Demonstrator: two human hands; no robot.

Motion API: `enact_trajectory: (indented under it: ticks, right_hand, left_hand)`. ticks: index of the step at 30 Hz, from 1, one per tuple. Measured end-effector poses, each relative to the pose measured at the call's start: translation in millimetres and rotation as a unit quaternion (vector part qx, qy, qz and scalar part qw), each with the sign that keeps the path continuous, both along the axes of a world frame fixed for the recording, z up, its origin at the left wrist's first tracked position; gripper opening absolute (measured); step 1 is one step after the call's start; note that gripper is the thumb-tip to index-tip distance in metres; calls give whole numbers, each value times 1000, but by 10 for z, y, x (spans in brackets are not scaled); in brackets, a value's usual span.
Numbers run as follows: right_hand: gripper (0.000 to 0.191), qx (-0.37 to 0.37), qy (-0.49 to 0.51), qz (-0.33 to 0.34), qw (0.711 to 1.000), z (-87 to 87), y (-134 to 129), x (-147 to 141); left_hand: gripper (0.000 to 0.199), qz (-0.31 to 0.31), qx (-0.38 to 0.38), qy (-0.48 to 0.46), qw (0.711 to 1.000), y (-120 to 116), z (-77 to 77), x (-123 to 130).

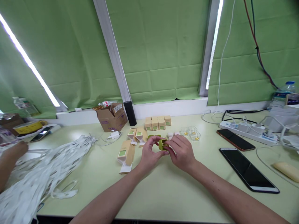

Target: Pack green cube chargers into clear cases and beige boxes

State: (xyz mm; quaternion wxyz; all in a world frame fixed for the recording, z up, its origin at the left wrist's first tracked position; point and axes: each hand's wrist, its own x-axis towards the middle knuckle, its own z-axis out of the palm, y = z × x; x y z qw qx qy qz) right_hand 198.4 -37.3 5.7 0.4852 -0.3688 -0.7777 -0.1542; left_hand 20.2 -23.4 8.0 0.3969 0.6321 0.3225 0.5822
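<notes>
Bare forearms reaching up from the lower edge over the pale surface; left hand and right hand meeting, thumbs and fingers closing on a small green piece near mid-surface; open cartons lying to the left; small boxes standing in a row beyond; clear containers sitting to the right; two phones resting farther right; white straps heaping at left, near another person's hand.

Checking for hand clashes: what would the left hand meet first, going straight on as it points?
Likely the right hand, just across the olive-green piece that the left hand holds. The right fingers are already at that piece; exact depth is unclear in this single view.
</notes>
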Motion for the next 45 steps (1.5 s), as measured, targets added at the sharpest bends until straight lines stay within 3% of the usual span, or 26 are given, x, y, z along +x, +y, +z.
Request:
enact_trajectory:
  ticks: [10, 16, 20, 22, 26, 30, 33, 41, 45]
  right_hand:
    - [22, -10, -26, -3, 1000, -58, 23, -11]
    - [19, 77, -1, 40, 996, -27, 41, -31]
    - [13, 91, 3, 60, 994, 2, 55, -4]
    - [15, 85, -5, 79, 993, 9, 62, 34]
    - [42, 74, -9, 113, 991, 12, 61, 123]
    - [59, 29, 12, 114, 993, -12, 51, 143]
    - [68, -7, 2, 116, 993, -56, 57, 109]
    - [59, -92, 98, 182, 974, -74, 69, 54]
    - [54, -115, 176, 183, 960, -62, 85, 59]
  left_hand:
    - [55, 11, 27, 38, 999, -9, -22, -16]
    - [54, 16, 49, 82, 995, -4, -25, -39]
    - [53, 23, 59, 94, 994, 13, -21, -50]
    - [54, 31, 64, 95, 993, 23, -19, -54]
    - [52, 56, 81, 89, 991, 50, -13, -73]
    - [48, 101, 105, 92, 985, 66, 2, -93]
    - [47, 101, 123, 112, 981, 46, 9, -84]
    - [57, 70, 141, 126, 980, 3, -27, -65]
    - [26, 68, 134, 138, 979, 20, -22, -91]
